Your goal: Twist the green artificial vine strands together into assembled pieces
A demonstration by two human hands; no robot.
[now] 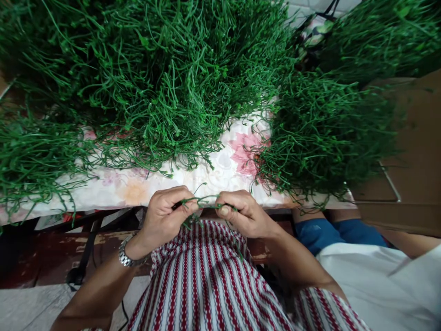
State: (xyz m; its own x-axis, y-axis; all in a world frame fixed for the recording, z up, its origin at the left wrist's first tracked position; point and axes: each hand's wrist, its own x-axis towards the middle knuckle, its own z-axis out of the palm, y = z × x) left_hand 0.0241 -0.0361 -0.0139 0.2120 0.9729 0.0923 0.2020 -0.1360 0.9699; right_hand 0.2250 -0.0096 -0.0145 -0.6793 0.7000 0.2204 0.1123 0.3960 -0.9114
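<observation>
Thin green plastic-looking stems (206,198) stretch between my two hands, just over the table's front edge. My left hand (172,211), with a metal watch on its wrist, pinches one end between thumb and forefinger. Opposite it, my right hand (243,212) is closed on the other end, thumb pressed against the curled forefinger. A few green bits hang below the left fingers. How the stems join inside the fingers is hidden. Beyond the hands lies a large heap of similar green stems (165,82).
A flowered tablecloth (220,161) covers the table. More green stems (320,133) are piled at the right, beside a cardboard box (420,161). Another bunch (31,161) reaches the left edge. A person in blue shorts (317,232) sits close at my right.
</observation>
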